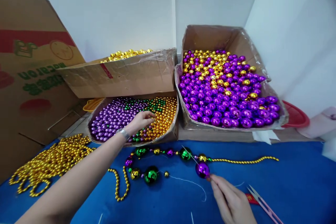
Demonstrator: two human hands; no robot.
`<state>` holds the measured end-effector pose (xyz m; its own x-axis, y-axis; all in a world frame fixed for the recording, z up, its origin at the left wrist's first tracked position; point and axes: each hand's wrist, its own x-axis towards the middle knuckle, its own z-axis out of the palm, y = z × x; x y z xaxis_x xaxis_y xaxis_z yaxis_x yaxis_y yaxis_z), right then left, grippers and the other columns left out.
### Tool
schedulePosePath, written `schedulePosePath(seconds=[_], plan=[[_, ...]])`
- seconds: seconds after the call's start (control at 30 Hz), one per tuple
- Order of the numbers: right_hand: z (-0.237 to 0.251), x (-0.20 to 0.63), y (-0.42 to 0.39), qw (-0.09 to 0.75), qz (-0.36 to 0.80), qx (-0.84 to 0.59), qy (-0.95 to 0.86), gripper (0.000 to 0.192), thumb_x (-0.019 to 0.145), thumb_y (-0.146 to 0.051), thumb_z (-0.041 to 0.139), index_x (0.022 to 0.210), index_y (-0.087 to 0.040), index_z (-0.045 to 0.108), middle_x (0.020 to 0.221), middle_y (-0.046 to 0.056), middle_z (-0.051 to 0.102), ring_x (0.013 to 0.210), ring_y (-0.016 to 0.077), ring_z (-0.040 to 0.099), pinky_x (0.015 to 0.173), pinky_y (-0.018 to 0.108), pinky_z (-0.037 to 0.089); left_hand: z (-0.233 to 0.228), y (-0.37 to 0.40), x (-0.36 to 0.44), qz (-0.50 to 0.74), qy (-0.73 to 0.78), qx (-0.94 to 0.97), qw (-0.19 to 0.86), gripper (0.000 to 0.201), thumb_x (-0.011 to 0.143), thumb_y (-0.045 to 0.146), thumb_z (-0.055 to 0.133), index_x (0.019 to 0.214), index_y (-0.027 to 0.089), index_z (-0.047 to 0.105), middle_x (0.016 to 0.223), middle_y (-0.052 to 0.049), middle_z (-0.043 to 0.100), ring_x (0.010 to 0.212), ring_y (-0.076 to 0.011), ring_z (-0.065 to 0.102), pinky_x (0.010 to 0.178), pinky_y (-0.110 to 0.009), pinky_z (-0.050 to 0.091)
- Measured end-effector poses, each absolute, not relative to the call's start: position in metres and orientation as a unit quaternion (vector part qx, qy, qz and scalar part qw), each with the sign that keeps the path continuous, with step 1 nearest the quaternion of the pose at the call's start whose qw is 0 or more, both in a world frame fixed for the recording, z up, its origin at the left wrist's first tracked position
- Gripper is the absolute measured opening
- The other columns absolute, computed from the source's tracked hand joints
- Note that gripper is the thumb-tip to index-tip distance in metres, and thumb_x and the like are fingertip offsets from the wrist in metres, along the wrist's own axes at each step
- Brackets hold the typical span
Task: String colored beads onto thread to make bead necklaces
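Note:
My left hand is over a carton of small beads, near its gold beads. Its fingers are loosely curved and slightly apart, with no bead visible in them. My right hand is closed in a pinch just below a large shiny purple ball. A thin needle-like rod sticks out from the ball's upper left. On the blue tabletop lies a strand of mixed beads, with a large green ball and another green ball. A small gold bead sits on its pale thread.
Gold bead chains are heaped at left. Behind stand a carton of purple and gold balls, another carton with gold balls, and a large printed box. Pink-handled thread snips and a red basin are at right.

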<state>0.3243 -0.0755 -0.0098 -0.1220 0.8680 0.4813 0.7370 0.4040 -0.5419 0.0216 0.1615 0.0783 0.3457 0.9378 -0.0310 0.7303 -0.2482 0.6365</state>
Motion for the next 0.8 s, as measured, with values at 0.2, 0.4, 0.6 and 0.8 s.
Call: schedulePosePath(seconds=[0.2, 0.4, 0.6, 0.8], plan=[[0.006, 0.309, -0.071, 0.409, 0.106, -0.535, -0.732, 0.024, 0.094, -0.021, 0.041, 0.106, -0.018, 0.061, 0.092, 0.008, 0.07, 0.084, 0.0191, 0.069, 0.071, 0.024, 0.057, 0.095, 0.097, 0.06, 0.357, 0.378, 0.56, 0.645, 0.023, 0.085, 0.03, 0.058, 0.103, 0.016, 0.058, 0.091, -0.006, 0.063, 0.073, -0.0113, 0.06, 0.062, -0.022, 0.048], [0.016, 0.304, -0.069, 0.415, 0.12, -0.534, -0.727, 0.022, 0.093, -0.018, 0.041, 0.103, -0.019, 0.061, 0.084, 0.005, 0.068, 0.081, 0.0183, 0.068, 0.071, 0.025, 0.056, 0.094, 0.068, 0.082, 0.355, 0.337, 0.463, 0.739, 0.02, 0.078, 0.02, 0.067, 0.097, 0.015, 0.063, 0.085, -0.004, 0.061, 0.07, -0.0097, 0.058, 0.059, -0.02, 0.048], [0.016, 0.306, -0.07, 0.42, 0.112, -0.532, -0.727, 0.022, 0.093, -0.016, 0.041, 0.105, -0.018, 0.059, 0.084, 0.006, 0.067, 0.077, 0.0177, 0.066, 0.068, 0.026, 0.055, 0.087, 0.064, 0.089, 0.356, 0.351, 0.482, 0.72, 0.022, 0.074, 0.02, 0.071, 0.094, 0.016, 0.065, 0.08, -0.001, 0.058, 0.068, -0.0096, 0.058, 0.059, -0.021, 0.049], [0.009, 0.313, -0.07, 0.4, 0.018, -0.535, -0.744, 0.023, 0.091, -0.014, 0.041, 0.106, -0.015, 0.059, 0.08, 0.008, 0.067, 0.072, 0.0198, 0.066, 0.067, 0.029, 0.053, 0.094, 0.063, 0.098, 0.342, 0.389, 0.58, 0.629, 0.023, 0.073, 0.025, 0.072, 0.092, 0.015, 0.065, 0.082, -0.001, 0.06, 0.065, -0.0084, 0.055, 0.058, -0.02, 0.047]])
